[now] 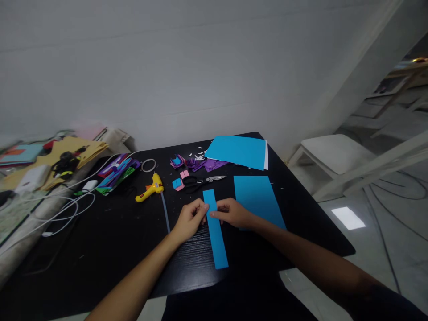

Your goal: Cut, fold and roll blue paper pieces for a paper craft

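Observation:
A long blue paper strip [217, 243] is held upright between my two hands over the front of the black table. My left hand [191, 218] pinches its left edge with thumb and fingers. On the opposite edge, my right hand [234, 213] grips the strip, thumb lying on its face. Under and beside my right hand lies a blue paper sheet [257, 196]. Just beyond the strip are black-handled scissors [203, 180], blades pointing right. Small folded blue and pink paper pieces [179, 183] sit to the left of the scissors.
A yellow glue gun [150, 189] with a glue stick lies left. Behind are a tape ring [148, 165], purple paper scraps [214, 165] and a large blue sheet [239, 150]. Colourful folded papers [117, 174], white cables [75, 203] and a black table [110, 258] fill the left. A white chair [331, 151] stands right.

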Tool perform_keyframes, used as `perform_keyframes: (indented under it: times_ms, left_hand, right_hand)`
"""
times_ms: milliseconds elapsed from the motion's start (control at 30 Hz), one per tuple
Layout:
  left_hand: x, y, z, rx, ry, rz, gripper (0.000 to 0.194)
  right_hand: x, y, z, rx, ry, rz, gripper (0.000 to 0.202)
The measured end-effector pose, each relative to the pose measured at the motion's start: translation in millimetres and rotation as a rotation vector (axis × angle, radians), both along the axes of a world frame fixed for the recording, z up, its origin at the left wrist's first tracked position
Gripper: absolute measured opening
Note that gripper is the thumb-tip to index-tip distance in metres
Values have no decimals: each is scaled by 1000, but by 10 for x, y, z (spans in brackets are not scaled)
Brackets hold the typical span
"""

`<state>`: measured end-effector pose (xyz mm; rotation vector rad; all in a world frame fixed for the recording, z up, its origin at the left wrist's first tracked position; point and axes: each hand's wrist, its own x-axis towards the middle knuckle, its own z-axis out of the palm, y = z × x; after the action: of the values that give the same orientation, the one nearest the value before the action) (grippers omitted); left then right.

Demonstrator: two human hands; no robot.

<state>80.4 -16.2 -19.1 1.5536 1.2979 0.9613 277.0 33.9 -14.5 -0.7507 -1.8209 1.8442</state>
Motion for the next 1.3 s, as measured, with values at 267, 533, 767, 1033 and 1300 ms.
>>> perform_keyframes:
  times_ms: [267, 533, 767, 1033, 1300]
  left_hand:
    - [-4, 8, -30, -12, -32, 9, 41]
    - [-11, 8, -34, -4, -36, 1, 41]
    - [0, 6, -5, -16, -22, 11, 41]
    - [-12, 14, -34, -8, -17, 4, 42]
    - [-11, 11, -20, -6, -4, 5, 42]
  right_hand:
    - [4, -4, 17, 12, -19, -4, 36]
    - [-3, 2, -22, 11, -12, -8, 37]
    - [3, 1, -10, 14, -11, -3, 37]
    - [2, -5, 14, 6, -16, 3, 37]
    - [4, -13, 6, 5, -9, 0, 36]
